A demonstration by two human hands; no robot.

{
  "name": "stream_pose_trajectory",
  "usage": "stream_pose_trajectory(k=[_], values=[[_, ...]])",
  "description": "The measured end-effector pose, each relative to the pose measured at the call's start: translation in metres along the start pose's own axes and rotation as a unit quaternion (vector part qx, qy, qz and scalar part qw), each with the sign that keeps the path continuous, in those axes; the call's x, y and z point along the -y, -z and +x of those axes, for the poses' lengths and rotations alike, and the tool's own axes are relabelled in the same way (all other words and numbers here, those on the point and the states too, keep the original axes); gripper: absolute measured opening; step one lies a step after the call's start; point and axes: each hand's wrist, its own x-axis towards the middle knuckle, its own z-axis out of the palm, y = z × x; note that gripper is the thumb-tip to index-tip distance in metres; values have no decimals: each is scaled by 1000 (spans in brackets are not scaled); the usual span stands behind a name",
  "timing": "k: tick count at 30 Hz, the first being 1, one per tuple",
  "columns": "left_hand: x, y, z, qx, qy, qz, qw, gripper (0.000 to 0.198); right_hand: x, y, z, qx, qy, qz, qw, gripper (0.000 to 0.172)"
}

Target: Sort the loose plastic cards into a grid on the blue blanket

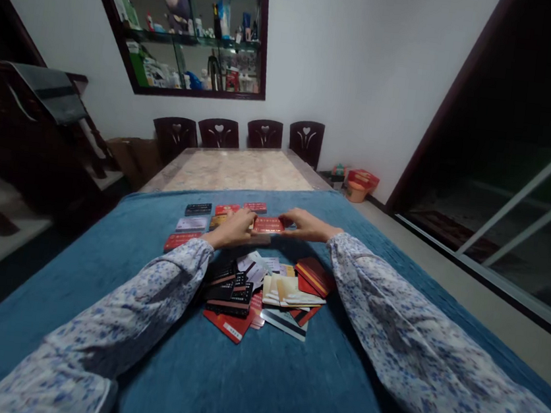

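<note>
Between my two hands is a red card point(269, 224) with pale print, raised at a slant above the blue cloth. My left hand point(233, 227) pinches its left edge, and the fingers of my right hand point(304, 225) close on its right edge. Beyond and left of my left hand, cards lie in small groups: a black card point(198, 209), a pale card point(191, 224), a red card point(184, 241) and several others. Nearer me is a loose heap with black cards point(230, 292), cream cards point(288, 289), and red and striped ones. My left hand partly covers a yellow card.
The blue cloth point(256, 377) covers the near part of a stone-topped table point(240, 168). Dark chairs point(219, 133) line its far end. A glass-shelved wall cabinet point(198, 96) hangs behind. Boxes and an orange bucket point(355, 191) stand on the floor at right.
</note>
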Motion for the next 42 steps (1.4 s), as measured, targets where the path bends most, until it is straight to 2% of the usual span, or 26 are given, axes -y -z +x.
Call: stream_pose_trajectory(k=[11, 24, 35, 42], values=[[18, -1, 16, 29, 27, 47, 998, 30, -22, -6, 40, 34, -15, -21, 999, 32], [39, -6, 40, 25, 58, 42, 997, 33, -43, -10, 79, 61, -21, -43, 997, 31], [59, -8, 64, 31, 86, 42, 995, 33, -60, -17, 113, 78, -43, -86, 992, 38], [63, -11, 72, 45, 95, 60, 993, 32, -70, -22, 128, 97, -37, -101, 989, 40]])
